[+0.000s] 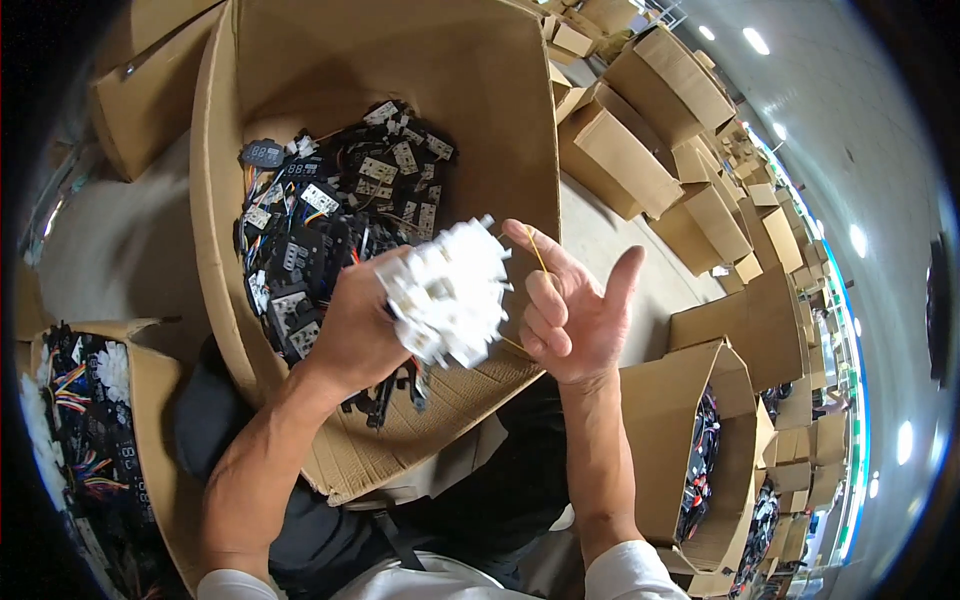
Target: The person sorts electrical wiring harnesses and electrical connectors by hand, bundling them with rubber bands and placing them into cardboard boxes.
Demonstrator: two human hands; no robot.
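Observation:
My left hand (350, 325) is closed around a bundle of white plastic connectors (450, 292), their ends facing up in a tight cluster. Dark cables or parts hang below the fist. Close beside the bundle, my right hand (582, 318) has a thin yellow rubber band (539, 252) hooked on its fingers. Its index finger and thumb stretch out, while the other fingers curl in. The band's lower part runs toward the underside of the bundle, where it is partly hidden. Beneath my hands, a large open cardboard box (215, 200) holds a heap of black electronic display modules (300, 255) with coloured wires.
At the lower left, another cardboard box (165, 440) holds similar modules and wires. To the right stands an open box (650, 430) with dark wired parts inside. Many more cardboard boxes (630, 150) line the floor at the upper right. My legs are against the large box's near side.

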